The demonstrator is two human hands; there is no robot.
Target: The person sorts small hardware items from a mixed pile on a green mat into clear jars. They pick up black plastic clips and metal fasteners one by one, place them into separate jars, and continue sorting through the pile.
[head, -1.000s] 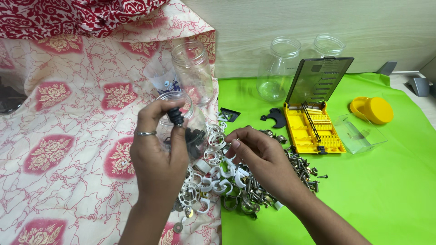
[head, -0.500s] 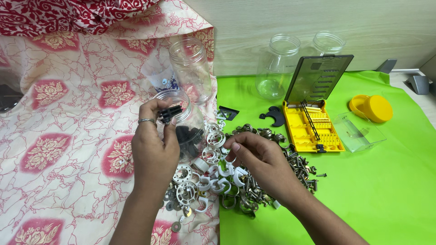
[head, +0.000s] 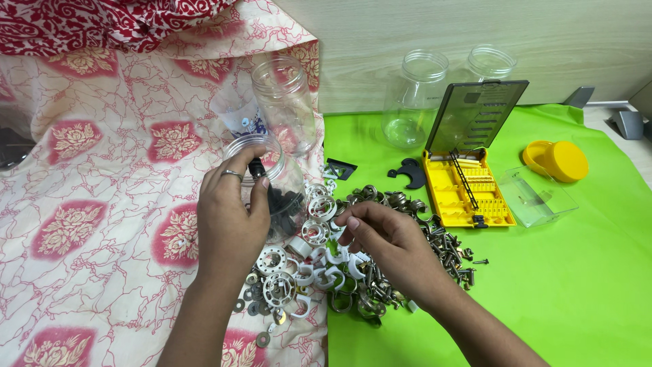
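Floral cloth: red-and-cream patterned fabric [head: 102, 204], spread at left under the jars
Green mat: bright green sheet [head: 557, 285], laid at right as work surface
Bit case: yellow plastic screwdriver-bit box [head: 468, 194], grey lid propped open for access
Hardware pile: heap of white plastic rings and clips with metal washers, hooks and screws [head: 326, 265], straddling the cloth–mat edge within reach of both hands
Clear jar: small transparent plastic jar holding black parts [head: 282, 197], tilted with mouth toward the left hand, likely for easy loading
Left hand: [head: 227, 217], fingers curled at the jar mouth, pinching a small black piece [head: 257, 168]; lower than a second ago
Right hand: [head: 387, 241], fingertips narrowed on a piece in the pile, exact item unclear; little changed
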